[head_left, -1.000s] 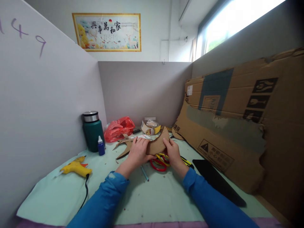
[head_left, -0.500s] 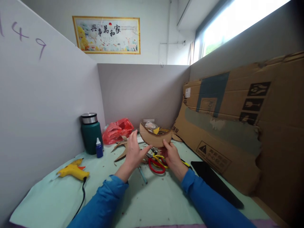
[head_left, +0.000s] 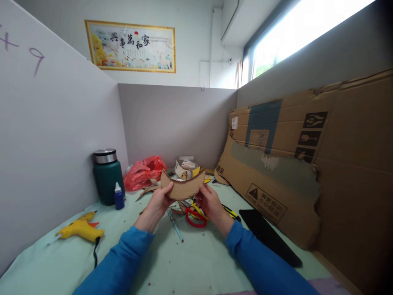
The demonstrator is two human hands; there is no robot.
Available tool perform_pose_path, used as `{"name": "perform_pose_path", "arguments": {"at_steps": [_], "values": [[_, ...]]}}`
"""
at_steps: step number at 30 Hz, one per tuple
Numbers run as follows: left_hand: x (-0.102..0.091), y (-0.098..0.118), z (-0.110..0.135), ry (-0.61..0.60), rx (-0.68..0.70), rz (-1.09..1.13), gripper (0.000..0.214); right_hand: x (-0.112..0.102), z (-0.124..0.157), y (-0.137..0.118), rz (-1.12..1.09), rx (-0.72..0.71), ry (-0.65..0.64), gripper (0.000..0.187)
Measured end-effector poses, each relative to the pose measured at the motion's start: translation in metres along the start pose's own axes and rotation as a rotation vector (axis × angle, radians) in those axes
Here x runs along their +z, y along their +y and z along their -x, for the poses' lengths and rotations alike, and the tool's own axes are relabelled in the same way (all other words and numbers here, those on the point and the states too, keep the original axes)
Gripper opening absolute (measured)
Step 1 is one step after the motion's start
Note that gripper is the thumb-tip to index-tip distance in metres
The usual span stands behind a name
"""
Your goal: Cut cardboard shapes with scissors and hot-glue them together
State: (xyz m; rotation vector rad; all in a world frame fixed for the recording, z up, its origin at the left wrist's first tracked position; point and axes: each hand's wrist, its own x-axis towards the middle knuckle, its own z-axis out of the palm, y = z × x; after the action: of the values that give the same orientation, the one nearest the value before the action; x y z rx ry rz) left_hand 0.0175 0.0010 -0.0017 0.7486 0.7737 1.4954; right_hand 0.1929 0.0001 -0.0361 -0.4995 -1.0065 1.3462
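A curved, crescent-shaped piece of brown cardboard [head_left: 184,189] is held up above the table, its hollow edge facing upward. My left hand [head_left: 159,201] grips its left end, thumb on the near face. At the right end my right hand [head_left: 211,200] pinches it, with the lower fingers partly hidden. Below and behind the piece lie red-handled scissors [head_left: 196,218] and a yellow-handled tool, partly covered by the hands. A light blue pen [head_left: 176,228] rests on the cloth under my left hand.
To the left are a yellow glue gun [head_left: 80,230], a green flask [head_left: 107,178] and a blue bottle [head_left: 119,197]. A red plastic bag [head_left: 144,174] lies at the back. A large cardboard sheet [head_left: 294,184] leans on the right, beside a black flat piece [head_left: 268,235].
My left hand, open beside the cardboard piece before, now grips its left end. The piece has turned more level and sits lower and further left in view. The view has shifted slightly right.
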Motion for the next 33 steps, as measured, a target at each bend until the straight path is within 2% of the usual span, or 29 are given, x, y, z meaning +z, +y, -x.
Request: {"name": "perform_pose_path", "arguments": {"at_steps": [3, 7, 10, 12, 14, 19, 22, 26, 30, 33], "values": [[0.002, 0.004, 0.003, 0.003, -0.151, 0.048, 0.023, 0.001, 0.001, -0.003, -0.053, -0.006, -0.092, 0.036], [0.002, 0.007, 0.006, 0.003, -0.263, 0.0, 0.023, 0.004, 0.002, -0.008, -0.122, -0.036, -0.135, 0.036], [0.002, 0.008, 0.006, 0.028, -0.297, -0.049, 0.024, 0.005, 0.003, -0.013, -0.142, -0.034, -0.118, 0.033], [0.002, 0.008, 0.006, 0.013, -0.27, -0.041, 0.026, 0.006, 0.003, -0.015, -0.144, -0.027, -0.112, 0.031], [0.002, 0.009, 0.008, -0.072, -0.214, 0.021, 0.028, 0.007, 0.003, -0.016, -0.175, -0.017, -0.109, 0.03], [0.004, 0.002, 0.015, -0.439, -0.122, 0.156, 0.046, 0.01, 0.006, -0.017, -0.275, 0.022, -0.079, 0.03], [0.006, -0.008, 0.019, -0.536, -0.113, 0.133, 0.042, 0.014, 0.01, -0.015, -0.284, 0.062, -0.066, 0.032], [0.011, -0.02, 0.022, -0.518, -0.04, 0.169, 0.029, 0.022, 0.015, -0.008, -0.259, 0.133, -0.072, 0.034], [0.015, -0.018, 0.021, -0.44, -0.016, 0.249, 0.023, 0.024, 0.014, -0.002, -0.167, 0.147, -0.077, 0.036], [0.015, -0.007, 0.017, -0.307, -0.017, 0.302, 0.015, 0.018, 0.011, -0.003, 0.106, 0.121, -0.032, 0.035]]}}
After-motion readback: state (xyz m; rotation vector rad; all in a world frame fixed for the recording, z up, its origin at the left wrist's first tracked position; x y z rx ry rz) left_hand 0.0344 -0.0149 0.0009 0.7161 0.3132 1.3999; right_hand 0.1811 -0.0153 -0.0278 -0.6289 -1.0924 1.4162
